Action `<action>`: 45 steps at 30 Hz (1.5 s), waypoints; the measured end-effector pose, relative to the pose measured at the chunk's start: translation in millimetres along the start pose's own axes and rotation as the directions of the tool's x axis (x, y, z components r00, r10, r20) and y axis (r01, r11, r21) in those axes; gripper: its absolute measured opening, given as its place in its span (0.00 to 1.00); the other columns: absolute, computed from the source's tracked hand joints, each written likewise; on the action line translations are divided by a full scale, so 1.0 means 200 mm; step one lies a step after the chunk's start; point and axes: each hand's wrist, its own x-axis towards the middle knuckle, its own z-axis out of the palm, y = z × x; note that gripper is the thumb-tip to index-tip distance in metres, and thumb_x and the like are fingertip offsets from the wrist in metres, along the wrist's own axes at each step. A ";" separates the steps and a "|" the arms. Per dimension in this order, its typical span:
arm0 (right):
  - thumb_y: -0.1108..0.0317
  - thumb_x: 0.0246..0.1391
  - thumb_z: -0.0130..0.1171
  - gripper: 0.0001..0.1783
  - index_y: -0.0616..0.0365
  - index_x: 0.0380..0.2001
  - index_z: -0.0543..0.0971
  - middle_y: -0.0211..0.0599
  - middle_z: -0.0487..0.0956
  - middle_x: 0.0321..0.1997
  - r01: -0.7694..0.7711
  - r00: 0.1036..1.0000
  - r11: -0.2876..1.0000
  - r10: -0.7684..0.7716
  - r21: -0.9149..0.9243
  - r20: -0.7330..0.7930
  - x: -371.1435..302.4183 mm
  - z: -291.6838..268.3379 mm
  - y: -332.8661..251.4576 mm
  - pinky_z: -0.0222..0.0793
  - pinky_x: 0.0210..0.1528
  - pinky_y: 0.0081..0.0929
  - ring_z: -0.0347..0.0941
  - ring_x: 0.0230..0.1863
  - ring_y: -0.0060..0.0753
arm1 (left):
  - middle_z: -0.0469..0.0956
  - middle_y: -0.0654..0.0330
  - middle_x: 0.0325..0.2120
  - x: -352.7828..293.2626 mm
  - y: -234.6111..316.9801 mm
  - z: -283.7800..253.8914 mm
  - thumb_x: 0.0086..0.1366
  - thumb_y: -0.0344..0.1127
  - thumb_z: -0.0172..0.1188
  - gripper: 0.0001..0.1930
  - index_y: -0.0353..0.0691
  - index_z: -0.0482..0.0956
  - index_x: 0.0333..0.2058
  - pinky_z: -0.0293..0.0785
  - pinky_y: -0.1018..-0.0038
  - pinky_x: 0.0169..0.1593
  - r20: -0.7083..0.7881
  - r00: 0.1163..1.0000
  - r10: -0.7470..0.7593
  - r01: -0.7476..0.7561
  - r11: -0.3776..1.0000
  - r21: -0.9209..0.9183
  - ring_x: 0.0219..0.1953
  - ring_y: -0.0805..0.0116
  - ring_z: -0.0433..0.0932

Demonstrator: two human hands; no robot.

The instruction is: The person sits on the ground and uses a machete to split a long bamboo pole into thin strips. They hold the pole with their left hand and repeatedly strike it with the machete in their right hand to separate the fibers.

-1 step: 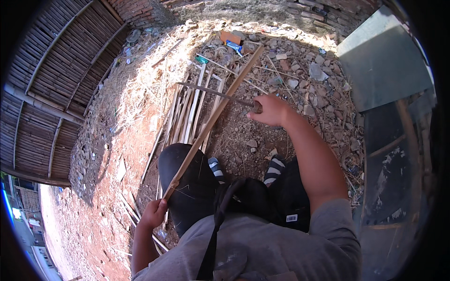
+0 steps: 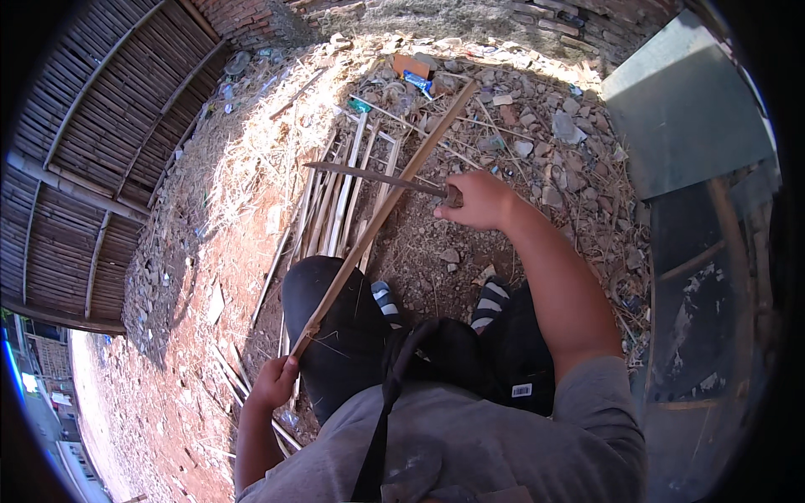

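My left hand (image 2: 275, 382) is closed round the near end of a long bamboo strip (image 2: 369, 230), beside my left thigh. The strip slants up and away to the right, passing over my left knee, with a node near its lower part. In my right hand (image 2: 480, 201) is the handle of a long knife (image 2: 369, 174), its dark narrow blade pointing left. The blade crosses the upper half of the strip; whether it presses on it, I cannot tell. Several split bamboo strips (image 2: 342, 205) lie on the ground beyond my left knee.
Stones and rubble (image 2: 545, 159) cover the ground ahead and right. A brick wall (image 2: 470, 25) stands behind. At left is a bamboo slat panel (image 2: 75, 109); at right leans a grey sheet (image 2: 688, 109). Dry straw (image 2: 251, 159) lies left of the strips. My feet wear striped sandals (image 2: 490, 303).
My right hand has shifted slightly left and toward me, and the knife's tip has swung nearer to me. The bamboo strip's far end has moved slightly right. My left hand stays in place.
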 end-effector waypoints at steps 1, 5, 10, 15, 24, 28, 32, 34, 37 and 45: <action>0.48 0.52 0.68 0.23 0.59 0.34 0.79 0.47 0.82 0.32 0.011 0.999 0.999 -0.010 -0.041 0.035 -0.01 0.00 -0.05 0.75 0.44 0.45 0.80 0.39 0.52 | 0.74 0.44 0.18 -0.01 0.01 0.00 0.75 0.50 0.49 0.27 0.29 0.76 0.28 0.69 0.59 0.30 -0.017 1.000 0.024 -0.023 0.999 0.025 0.22 0.54 0.75; 0.47 0.54 0.67 0.23 0.58 0.35 0.80 0.47 0.82 0.31 -0.050 0.997 0.999 0.050 -0.005 0.066 0.01 0.00 0.02 0.75 0.43 0.45 0.81 0.37 0.51 | 0.72 0.42 0.17 -0.02 0.13 -0.02 0.74 0.50 0.50 0.26 0.29 0.76 0.27 0.68 0.57 0.29 -0.074 0.992 0.104 -0.095 0.989 0.112 0.22 0.44 0.74; 0.49 0.55 0.66 0.21 0.58 0.37 0.81 0.46 0.82 0.31 -0.250 0.960 0.955 0.265 0.158 -0.085 0.01 -0.01 0.14 0.75 0.43 0.44 0.81 0.38 0.49 | 0.73 0.42 0.17 -0.02 0.14 -0.05 0.74 0.52 0.49 0.28 0.29 0.76 0.28 0.69 0.57 0.30 -0.046 0.997 0.059 -0.053 0.992 0.114 0.23 0.42 0.75; 0.47 0.53 0.67 0.21 0.56 0.32 0.80 0.44 0.81 0.30 0.046 0.993 0.996 -0.037 -0.079 0.112 0.00 0.06 -0.03 0.75 0.43 0.44 0.80 0.38 0.50 | 0.73 0.42 0.18 -0.01 0.15 -0.09 0.74 0.53 0.50 0.28 0.30 0.77 0.28 0.69 0.56 0.30 -0.005 1.000 0.026 -0.025 0.990 0.135 0.23 0.43 0.76; 0.48 0.52 0.67 0.22 0.57 0.37 0.82 0.48 0.82 0.37 -0.224 0.966 0.973 0.229 0.051 -0.118 0.02 0.06 0.25 0.75 0.48 0.45 0.80 0.43 0.51 | 0.74 0.47 0.17 0.00 0.14 -0.10 0.74 0.54 0.49 0.29 0.30 0.77 0.28 0.71 0.60 0.33 0.017 0.999 -0.038 0.036 0.994 0.099 0.23 0.58 0.73; 0.47 0.50 0.69 0.29 0.60 0.46 0.81 0.50 0.82 0.43 -0.089 0.958 0.993 0.106 -0.076 0.265 0.02 0.01 -0.04 0.74 0.51 0.44 0.79 0.47 0.50 | 0.73 0.53 0.17 0.01 0.12 -0.12 0.74 0.55 0.49 0.29 0.30 0.78 0.29 0.70 0.63 0.32 0.086 0.990 -0.112 0.111 0.994 0.010 0.23 0.65 0.71; 0.49 0.50 0.69 0.30 0.61 0.49 0.81 0.51 0.82 0.45 -0.138 0.947 0.989 0.148 -0.053 0.284 0.02 0.01 0.03 0.73 0.53 0.43 0.79 0.49 0.50 | 0.73 0.53 0.17 0.03 0.12 -0.15 0.74 0.56 0.49 0.30 0.31 0.77 0.28 0.71 0.63 0.34 0.075 0.996 -0.052 0.047 0.996 0.074 0.24 0.65 0.73; 0.49 0.50 0.69 0.30 0.61 0.49 0.80 0.51 0.81 0.48 -0.301 0.941 0.952 0.289 0.048 0.177 0.03 -0.01 0.18 0.73 0.54 0.42 0.78 0.51 0.50 | 0.73 0.52 0.17 0.04 0.12 -0.14 0.74 0.57 0.48 0.30 0.31 0.77 0.28 0.71 0.62 0.34 0.067 0.996 -0.055 0.049 0.995 0.086 0.25 0.64 0.73; 0.48 0.49 0.70 0.31 0.63 0.48 0.80 0.48 0.83 0.42 -0.312 0.949 0.945 0.306 0.100 0.072 0.03 0.02 0.24 0.73 0.47 0.40 0.80 0.44 0.49 | 0.74 0.52 0.18 0.03 0.11 -0.15 0.74 0.57 0.48 0.31 0.31 0.77 0.28 0.71 0.62 0.34 0.071 0.993 -0.093 0.089 0.994 0.068 0.25 0.64 0.74; 0.50 0.50 0.69 0.28 0.65 0.43 0.80 0.45 0.83 0.35 -0.224 0.967 0.974 0.218 0.031 0.130 0.04 0.05 0.32 0.74 0.41 0.42 0.81 0.35 0.45 | 0.75 0.43 0.19 0.03 0.15 -0.14 0.73 0.57 0.49 0.30 0.30 0.79 0.28 0.71 0.56 0.34 0.025 1.000 0.018 -0.022 0.979 0.202 0.24 0.48 0.77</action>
